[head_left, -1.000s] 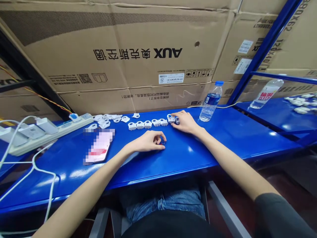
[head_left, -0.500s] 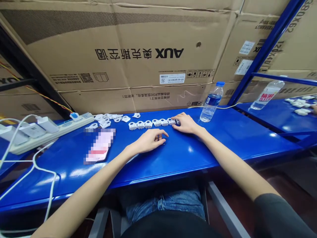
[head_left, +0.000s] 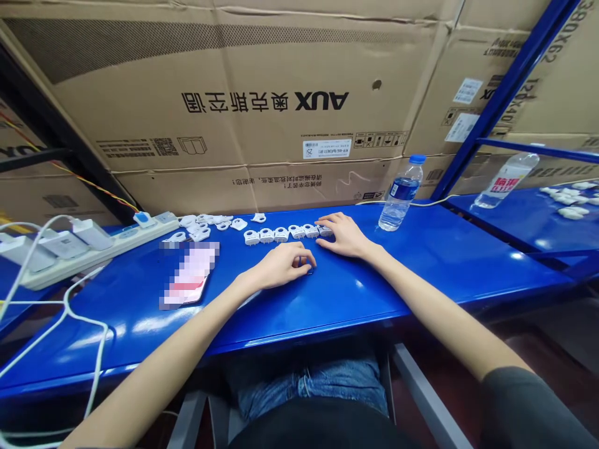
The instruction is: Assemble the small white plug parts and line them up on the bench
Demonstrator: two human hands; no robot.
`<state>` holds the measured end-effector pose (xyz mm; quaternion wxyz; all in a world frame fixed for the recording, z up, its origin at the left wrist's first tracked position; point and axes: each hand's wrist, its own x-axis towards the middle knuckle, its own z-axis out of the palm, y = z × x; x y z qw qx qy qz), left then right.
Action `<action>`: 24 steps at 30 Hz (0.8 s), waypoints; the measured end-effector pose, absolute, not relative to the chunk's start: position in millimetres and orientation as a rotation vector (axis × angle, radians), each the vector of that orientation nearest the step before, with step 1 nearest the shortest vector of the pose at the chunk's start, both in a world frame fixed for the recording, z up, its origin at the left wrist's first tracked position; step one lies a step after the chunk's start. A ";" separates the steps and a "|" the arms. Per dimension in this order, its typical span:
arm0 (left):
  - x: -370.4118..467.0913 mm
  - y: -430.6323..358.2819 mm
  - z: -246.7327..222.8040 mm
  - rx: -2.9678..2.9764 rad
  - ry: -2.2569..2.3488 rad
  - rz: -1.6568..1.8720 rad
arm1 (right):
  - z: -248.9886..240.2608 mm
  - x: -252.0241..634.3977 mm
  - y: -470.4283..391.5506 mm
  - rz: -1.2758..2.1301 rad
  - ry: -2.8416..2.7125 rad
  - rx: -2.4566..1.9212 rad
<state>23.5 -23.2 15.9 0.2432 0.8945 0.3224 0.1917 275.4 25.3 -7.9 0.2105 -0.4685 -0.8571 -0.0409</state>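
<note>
Several white plug-shaped pieces (head_left: 281, 235) with ring tops and short prongs stand in a row on the blue table (head_left: 365, 293). At the row's right end my right hand (head_left: 344, 236) has its thumb and fingers around the last white piece (head_left: 326, 231), which they partly hide. My left hand (head_left: 287, 266) rests on the table in front of the row. Its fingers are loosely curled, with a gap between index finger and thumb and nothing visible in them. A loose pile of similar white pieces (head_left: 206, 221) lies behind and left of the row.
A blurred-out phone (head_left: 191, 274) lies left of my left hand. A water bottle (head_left: 400, 193) stands right of my right hand. At the left is a power strip (head_left: 116, 243) with chargers and white cables (head_left: 100, 327). Cardboard boxes (head_left: 262, 56) wall the back; another bottle (head_left: 508, 178) stands beyond the blue post.
My right hand has shifted slightly left along the row, covering its right end. My left hand's index finger has curled closer to the thumb. A hand at the far right edge has left view.
</note>
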 end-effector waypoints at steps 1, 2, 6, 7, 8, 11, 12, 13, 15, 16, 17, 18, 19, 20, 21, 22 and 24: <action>23.3 -22.8 16.3 2.458 0.880 0.509 | -9.2 272.4 24.9 -0.120 -2.394 -1.280; 23.1 -22.4 16.8 2.472 0.878 0.493 | -10.5 269.9 24.7 -0.126 -2.403 -1.263; 22.9 -21.9 19.3 2.531 0.848 0.464 | -14.9 265.6 26.1 -0.138 -2.411 -1.226; 23.0 -22.2 19.8 2.539 0.841 0.468 | -15.8 265.7 26.8 -0.137 -2.410 -1.218; 23.0 -22.6 20.2 2.544 0.836 0.470 | -16.4 265.9 27.6 -0.135 -2.409 -1.210; 22.9 -24.3 20.8 2.537 0.825 0.462 | -17.7 266.7 29.6 -0.130 -2.410 -1.175; 22.9 -24.8 20.9 2.533 0.820 0.453 | -17.9 266.7 29.9 -0.130 -2.410 -1.161; 22.8 -25.4 21.1 2.530 0.817 0.442 | -18.0 266.7 30.1 -0.132 -2.409 -1.149; 22.7 -26.1 21.3 2.527 0.817 0.422 | -18.0 266.4 30.1 -0.140 -2.404 -1.128; 22.7 -26.2 21.4 2.525 0.820 0.414 | -17.9 266.3 29.9 -0.145 -2.400 -1.121; 22.7 -26.1 21.3 2.522 0.824 0.409 | -17.8 266.2 29.7 -0.148 -2.398 -1.115; 22.6 -25.8 21.2 2.520 0.828 0.406 | -17.7 266.2 29.5 -0.148 -2.397 -1.108; 22.6 -25.4 20.9 2.519 0.829 0.407 | -17.6 266.2 29.3 -0.145 -2.397 -1.102; 22.5 -24.8 20.6 2.518 0.829 0.413 | -17.4 266.2 29.2 -0.141 -2.396 -1.095; 22.4 -24.1 20.2 2.519 0.828 0.421 | -17.3 266.2 29.1 -0.136 -2.396 -1.091; 22.3 -23.4 19.9 2.521 0.826 0.429 | -17.1 266.2 29.0 -0.131 -2.395 -1.089; 21.9 -22.2 19.5 2.527 0.819 0.442 | -16.6 266.0 29.0 -0.113 -2.390 -1.090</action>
